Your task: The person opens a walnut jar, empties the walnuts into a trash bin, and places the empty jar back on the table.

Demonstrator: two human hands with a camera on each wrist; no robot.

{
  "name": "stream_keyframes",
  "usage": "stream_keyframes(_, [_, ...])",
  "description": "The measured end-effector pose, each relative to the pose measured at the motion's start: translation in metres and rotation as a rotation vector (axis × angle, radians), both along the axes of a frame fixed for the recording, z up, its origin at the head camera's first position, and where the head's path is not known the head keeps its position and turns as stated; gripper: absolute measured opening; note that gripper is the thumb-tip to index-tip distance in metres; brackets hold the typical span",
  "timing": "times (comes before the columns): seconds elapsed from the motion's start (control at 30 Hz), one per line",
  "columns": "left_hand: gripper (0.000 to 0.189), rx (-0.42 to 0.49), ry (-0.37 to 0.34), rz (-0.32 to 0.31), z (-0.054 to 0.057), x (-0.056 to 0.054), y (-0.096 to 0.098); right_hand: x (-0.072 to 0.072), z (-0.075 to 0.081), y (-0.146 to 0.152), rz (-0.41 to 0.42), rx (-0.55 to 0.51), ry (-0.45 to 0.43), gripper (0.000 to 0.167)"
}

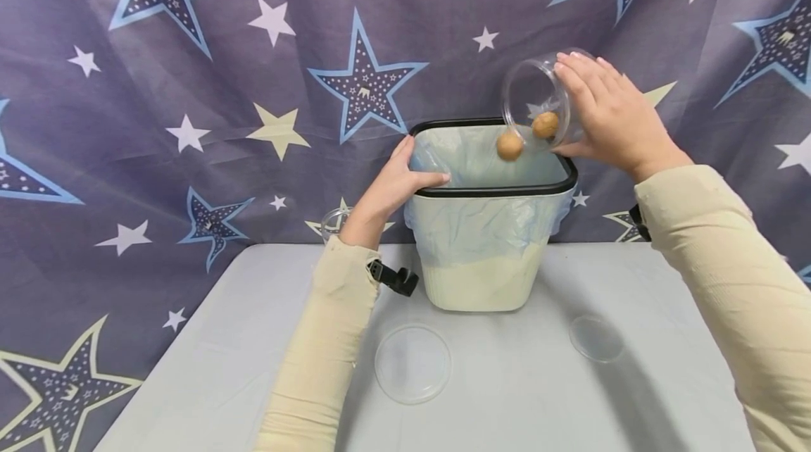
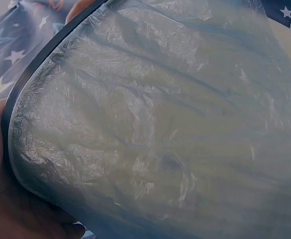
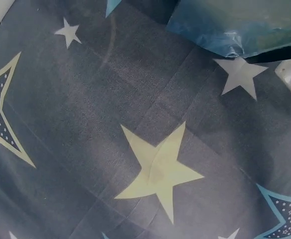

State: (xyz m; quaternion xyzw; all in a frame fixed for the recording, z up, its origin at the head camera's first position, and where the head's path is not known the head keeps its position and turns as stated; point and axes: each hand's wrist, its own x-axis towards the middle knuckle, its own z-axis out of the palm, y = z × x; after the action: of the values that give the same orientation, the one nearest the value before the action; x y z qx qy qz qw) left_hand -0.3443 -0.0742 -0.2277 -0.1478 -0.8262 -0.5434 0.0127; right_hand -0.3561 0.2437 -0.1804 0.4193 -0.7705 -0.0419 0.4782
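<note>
A cream trash bin [image 1: 478, 286] with a black rim stands upright at the back of the table, lined with a bluish plastic bag [image 1: 481, 227]. At the rim's left side, my left hand [image 1: 394, 181] grips the edge, its thumb over the inside; the left wrist view shows the liner [image 2: 135, 124] up close. Above the bin's right side, my right hand [image 1: 611, 110] holds a clear round plastic container [image 1: 532, 82], tipped with its mouth facing left. One brown ball [image 1: 545, 125] shows inside it near the mouth, and another brown ball [image 1: 509, 146] appears over the bin's opening.
Two clear round lids lie flat on the white table [image 1: 253, 318]: a larger lid [image 1: 413, 365] front left and a smaller lid [image 1: 596, 339] at right. Another clear container [image 1: 333, 222] stands partly behind my left wrist. A star-patterned curtain [image 1: 209, 86] hangs behind the table.
</note>
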Motion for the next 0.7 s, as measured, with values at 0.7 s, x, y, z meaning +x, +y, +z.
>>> stream_keyframes(0.7, [0.099, -0.015, -0.001, 0.003, 0.0008, -0.0006, -0.0006, -0.0009, -0.0012, 0.0031, -0.029, -0.022, -0.015, 0.11])
